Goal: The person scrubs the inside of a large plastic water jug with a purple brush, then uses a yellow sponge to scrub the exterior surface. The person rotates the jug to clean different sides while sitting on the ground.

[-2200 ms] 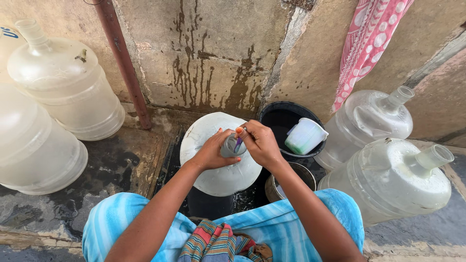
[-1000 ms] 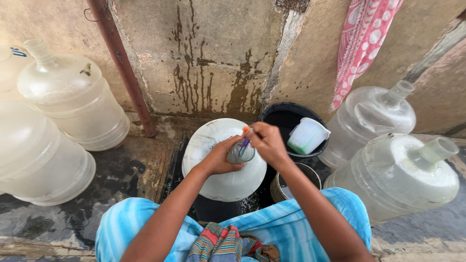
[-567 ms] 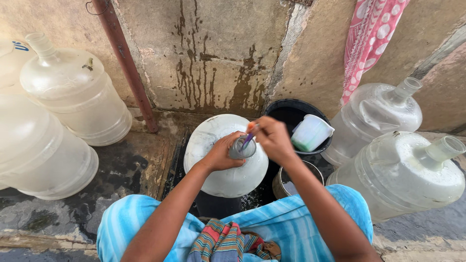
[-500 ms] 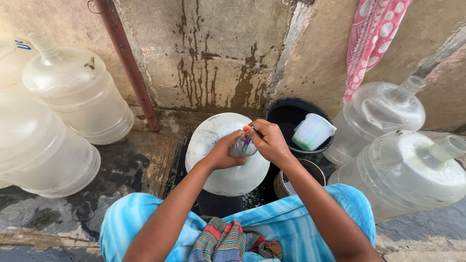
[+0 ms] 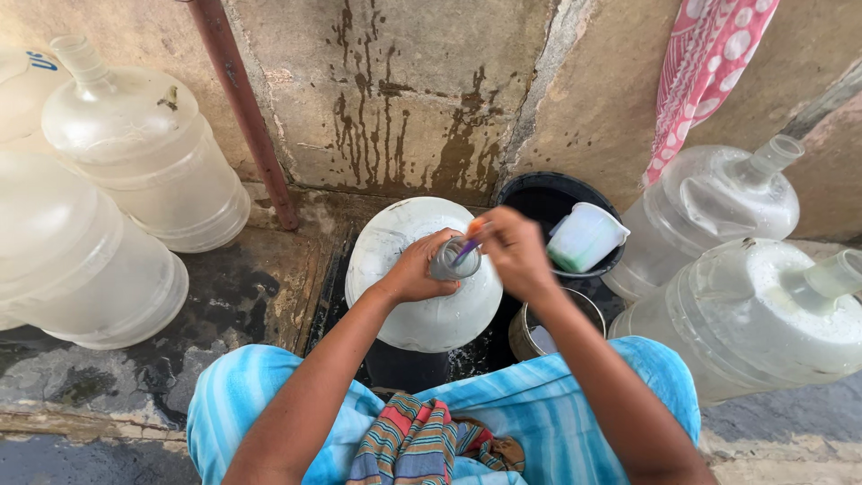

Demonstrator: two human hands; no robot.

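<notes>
Jug (image 5: 422,296) hemmed by bucket (image 5: 548,193), wall (image 5: 422,90)

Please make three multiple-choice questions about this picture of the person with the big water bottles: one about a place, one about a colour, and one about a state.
1. Where does the white jug sit?
A. in the black bucket
B. on the person's lap
C. on top of the left bottles

2. What colour is the pipe on the wall?
A. green
B. reddish-brown
C. white

3. How does the left hand stand with the bottle in the middle?
A. it grips the neck
B. it hangs clear of it
C. it lies flat on the floor

Answers:
1. A, the jug rests inside the rim of the black bucket.
2. B, the pipe is reddish-brown against the stained wall.
3. A, the fingers wrap the neck while the right hand holds a thin tool at the mouth.
</notes>
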